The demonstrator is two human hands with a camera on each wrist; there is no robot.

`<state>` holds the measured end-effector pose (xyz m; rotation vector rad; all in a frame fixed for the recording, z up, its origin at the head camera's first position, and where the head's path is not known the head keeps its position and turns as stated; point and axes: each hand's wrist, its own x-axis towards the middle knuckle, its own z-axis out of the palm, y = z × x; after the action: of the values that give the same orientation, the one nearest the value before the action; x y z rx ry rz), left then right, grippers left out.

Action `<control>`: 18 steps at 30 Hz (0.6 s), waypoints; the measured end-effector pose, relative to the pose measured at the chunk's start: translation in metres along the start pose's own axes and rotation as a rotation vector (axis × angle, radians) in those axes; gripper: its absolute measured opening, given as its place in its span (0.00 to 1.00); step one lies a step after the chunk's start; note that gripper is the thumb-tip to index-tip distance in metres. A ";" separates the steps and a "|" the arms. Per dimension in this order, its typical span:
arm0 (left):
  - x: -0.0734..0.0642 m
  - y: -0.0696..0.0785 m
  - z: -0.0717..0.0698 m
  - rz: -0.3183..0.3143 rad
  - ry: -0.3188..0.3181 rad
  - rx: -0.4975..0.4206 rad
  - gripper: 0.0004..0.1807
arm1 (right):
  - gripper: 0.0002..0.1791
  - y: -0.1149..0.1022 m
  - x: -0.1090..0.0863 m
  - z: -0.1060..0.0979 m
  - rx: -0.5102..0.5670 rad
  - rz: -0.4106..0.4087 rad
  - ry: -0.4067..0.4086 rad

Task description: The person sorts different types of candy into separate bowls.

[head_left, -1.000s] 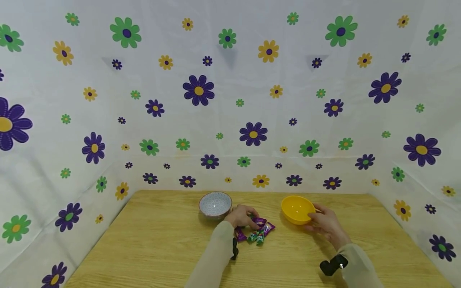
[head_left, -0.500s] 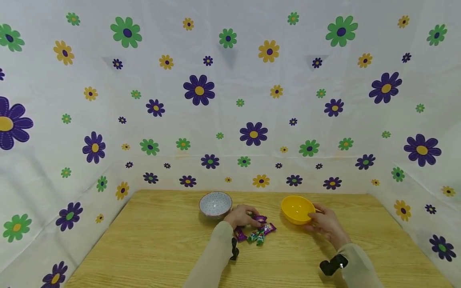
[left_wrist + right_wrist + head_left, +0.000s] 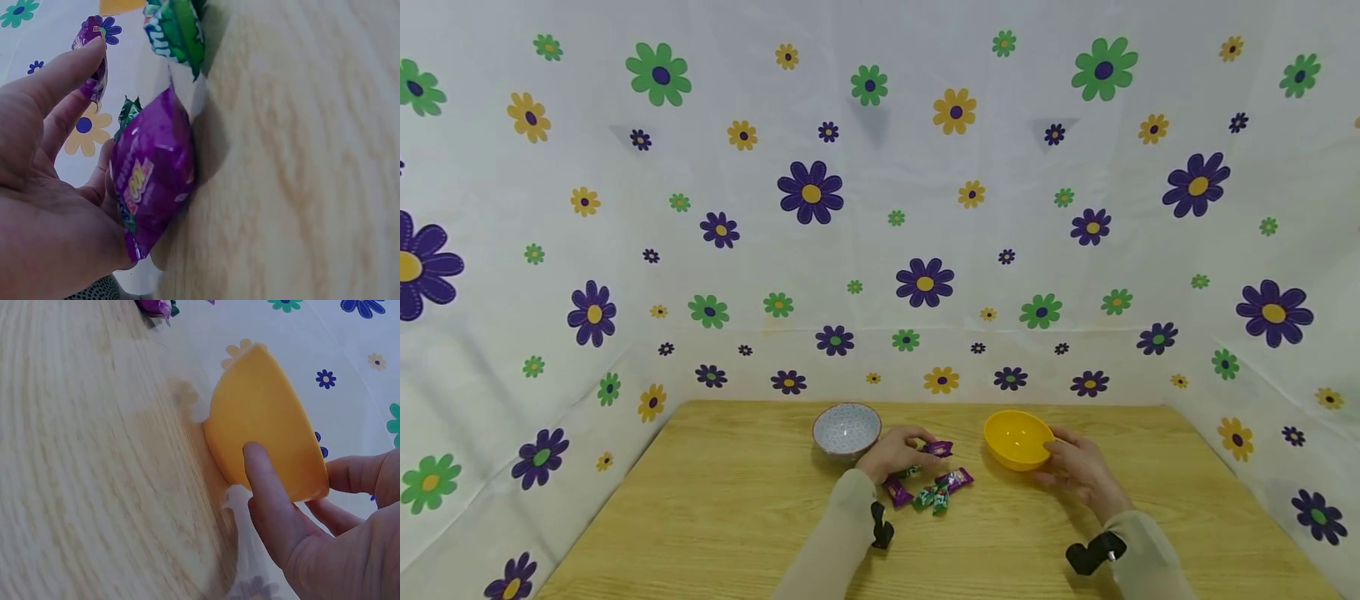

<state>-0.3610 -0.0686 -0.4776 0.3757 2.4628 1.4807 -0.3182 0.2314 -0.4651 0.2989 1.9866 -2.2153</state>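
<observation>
My left hand pinches a purple-wrapped candy between thumb and fingers, a little above the table. In the left wrist view, this raised candy shows at the thumb tip. Below the hand lie other wrapped candies: a purple one, another purple one and green ones. One green candy is partly hidden behind the near purple one. My right hand holds the yellow bowl by its right rim. The bowl stands on the table with its inside bare.
A pale patterned bowl with a reddish rim stands just left of my left hand, near the back of the wooden table. A white flowered cloth rises behind the table and along both sides.
My left hand has lifted a purple candy off the pile, uncovering a green one beneath. The right hand and the yellow bowl stay in place. The head view has tilted slightly.
</observation>
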 end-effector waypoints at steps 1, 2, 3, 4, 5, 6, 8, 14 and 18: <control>0.000 -0.001 0.000 0.005 -0.002 -0.008 0.14 | 0.29 0.000 0.001 -0.002 0.008 0.004 -0.011; 0.001 -0.001 0.000 0.006 -0.004 -0.015 0.14 | 0.30 0.000 0.001 -0.004 0.013 0.008 -0.027; 0.002 -0.002 -0.001 0.001 -0.007 -0.019 0.14 | 0.30 0.000 0.002 -0.006 0.013 0.013 -0.040; 0.002 -0.002 -0.001 -0.002 -0.008 -0.020 0.14 | 0.30 0.000 0.003 -0.008 0.025 0.020 -0.057; 0.002 -0.002 -0.001 -0.008 -0.009 -0.022 0.14 | 0.30 0.000 0.004 -0.011 0.038 0.027 -0.075; 0.003 -0.002 -0.002 -0.013 -0.008 -0.023 0.14 | 0.30 0.000 0.005 -0.013 0.049 0.031 -0.096; 0.003 -0.003 -0.003 -0.019 -0.006 -0.024 0.14 | 0.31 -0.001 0.007 -0.017 0.073 0.042 -0.142; 0.003 -0.003 -0.004 -0.028 -0.006 -0.038 0.14 | 0.33 -0.002 0.012 -0.023 0.125 0.070 -0.215; 0.002 -0.003 -0.003 -0.024 -0.001 -0.050 0.15 | 0.33 0.000 0.014 -0.027 0.153 0.081 -0.242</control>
<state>-0.3641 -0.0719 -0.4786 0.3362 2.4159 1.5288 -0.3304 0.2583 -0.4711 0.1190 1.6579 -2.2372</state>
